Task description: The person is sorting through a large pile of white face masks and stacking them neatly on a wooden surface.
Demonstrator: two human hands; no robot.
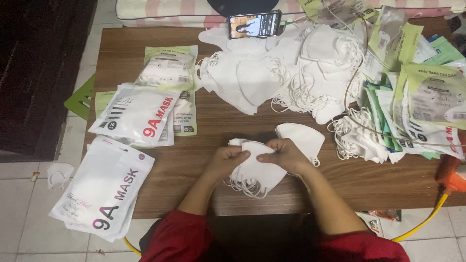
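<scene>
Down at the near middle of the wooden table (194,160), both hands are closed on a small stack of white face masks (257,172). The left hand (226,160) pinches the stack's left edge, fingers curled over the top. The right hand (284,154) grips the upper right part, thumb pressed flat on the top mask. The stack's ear loops (245,187) hang loose toward the near table edge. Both forearms reach in from red sleeves (179,237) at the bottom of the view.

Just beyond the right hand lies a single folded white mask (303,138), touching or almost touching the stack. Farther back, a big loose pile of white masks (281,73) spreads across the far middle of the table, its loops tangled. A phone (255,24) with a lit screen leans at the far edge, above that pile.

On the left, filled mask packets (138,116) lie overlapping, and another green-topped filled packet (167,68) sits behind them. A larger white packet (104,191) hangs over the near left corner of the table. On the right, a heap of empty green-and-clear packets (427,97) covers the table's right side, with more masks tucked beneath. A yellow cable (427,218) runs off the near right edge, and one stray mask (59,174) lies on the tiled floor at left.
</scene>
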